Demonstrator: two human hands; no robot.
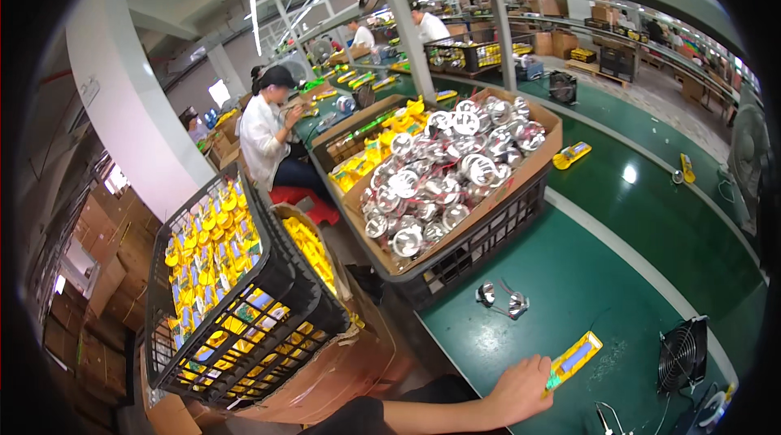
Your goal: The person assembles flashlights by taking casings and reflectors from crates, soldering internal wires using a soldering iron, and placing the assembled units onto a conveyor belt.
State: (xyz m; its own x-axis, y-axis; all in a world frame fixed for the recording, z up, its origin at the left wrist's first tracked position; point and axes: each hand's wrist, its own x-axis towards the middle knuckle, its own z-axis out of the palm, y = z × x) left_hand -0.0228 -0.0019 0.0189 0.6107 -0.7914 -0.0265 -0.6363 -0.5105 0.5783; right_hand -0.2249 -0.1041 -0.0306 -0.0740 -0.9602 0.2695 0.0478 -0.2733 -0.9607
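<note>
My left hand (521,391) reaches in from the lower edge over the green work table. Its fingers are closed on the near end of a yellow plastic torch housing (573,362). A purple-blue cylindrical battery lies in the housing, and green parts show beside my fingertips. Beyond my hand, two loose silver lamp reflectors (515,304) with thin wires rest on the table top (455,329). My right hand is not in view.
A carton of silver reflectors (443,183) sits in a black crate on the table. At left, a black crate (301,329) of yellow housings rests on cardboard boxes. A small black fan (682,356) stands right. Past it runs a green conveyor (618,191). A co-worker (264,138) sits beyond.
</note>
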